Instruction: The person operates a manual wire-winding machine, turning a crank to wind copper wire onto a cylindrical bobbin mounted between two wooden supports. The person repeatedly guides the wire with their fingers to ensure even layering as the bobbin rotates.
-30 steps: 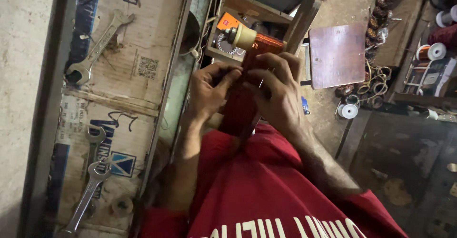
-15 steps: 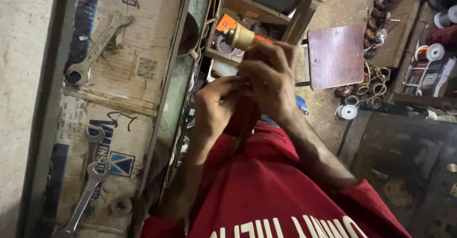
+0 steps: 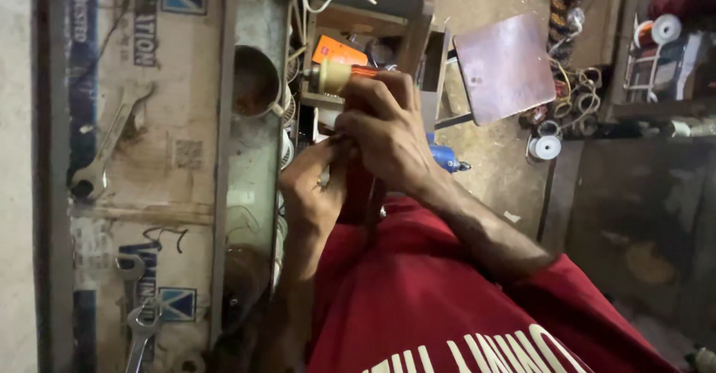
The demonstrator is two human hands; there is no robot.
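My right hand [image 3: 388,130] is closed round an orange tool with a cream, rounded end [image 3: 332,76] that sticks out to the left of my fingers. Just below it, my left hand [image 3: 313,186] is curled, with its fingertips touching the underside of my right hand; what it pinches is too small to make out. A thin dark rod [image 3: 374,207] hangs down between the two hands, over my red shirt [image 3: 418,298]. Both hands are in front of a small wooden shelf [image 3: 373,22] with an orange box in it.
Cardboard sheets [image 3: 160,119] on the left carry a spanner [image 3: 101,157] and another spanner [image 3: 140,327]. A round metal bowl [image 3: 253,82] sits beside the shelf. A brown board [image 3: 507,67], a blue tool [image 3: 447,157] and wire spools [image 3: 548,147] lie on the floor at the right.
My right hand has risen away from my lap to the orange and cream tool. My left hand has followed below it, and the hands now sit one above the other.
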